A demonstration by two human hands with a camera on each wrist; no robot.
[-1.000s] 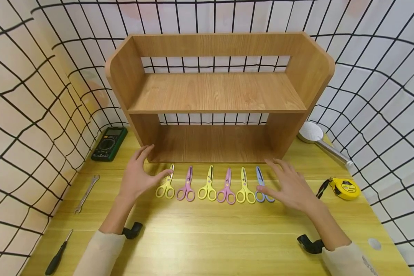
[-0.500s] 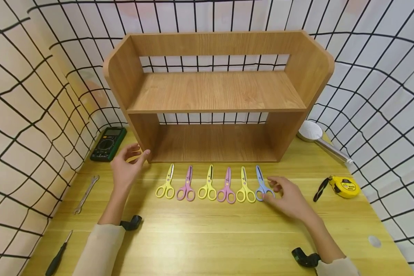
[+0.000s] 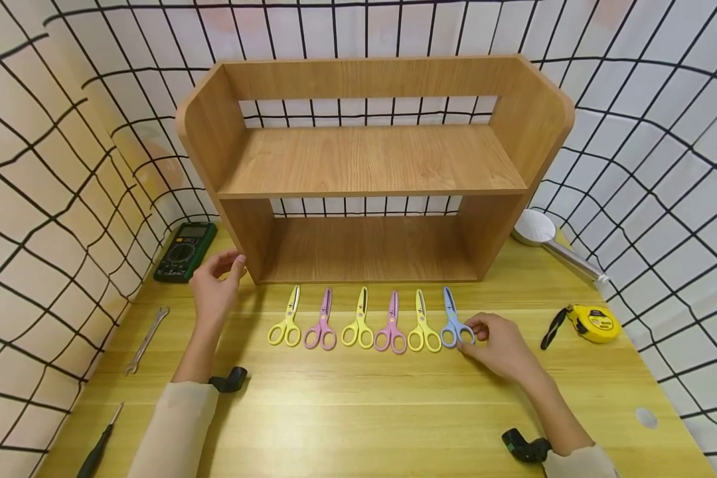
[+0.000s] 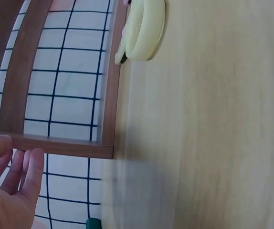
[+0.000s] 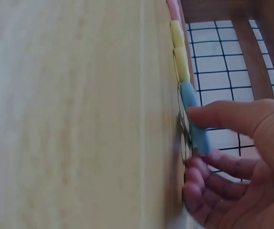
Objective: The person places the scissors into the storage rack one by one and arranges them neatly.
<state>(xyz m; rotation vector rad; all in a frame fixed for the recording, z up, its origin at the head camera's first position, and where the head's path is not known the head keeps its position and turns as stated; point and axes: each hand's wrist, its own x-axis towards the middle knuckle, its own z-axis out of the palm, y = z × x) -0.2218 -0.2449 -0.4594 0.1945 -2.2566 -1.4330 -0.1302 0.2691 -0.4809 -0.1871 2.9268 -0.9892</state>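
Note:
On the table, several scissors lie in a row before a wooden shelf (image 3: 373,159). At the row's right end, my right hand (image 3: 502,345) pinches a handle loop of the blue scissors (image 3: 450,312) between thumb and fingers. In the right wrist view the thumb rests on the blue handle (image 5: 189,95), the other fingers curled below. My left hand (image 3: 214,292) is at the front of the shelf's left side panel, its fingertips (image 4: 36,160) right at the panel edge. Nearest to it in the row are yellow scissors (image 3: 285,325), then pink scissors (image 3: 320,328).
At left lie a green multimeter (image 3: 185,252), a wrench (image 3: 147,340) and a screwdriver (image 3: 98,445). A metal ladle-like scoop (image 3: 534,227) sits right of the shelf, above a yellow tape measure (image 3: 595,324). Black wire mesh stands around the table.
My left hand has withdrawn leftward from over the yellow scissors to the shelf's side panel. My right hand has come down to the blue scissors' handle, its fingers closing there.

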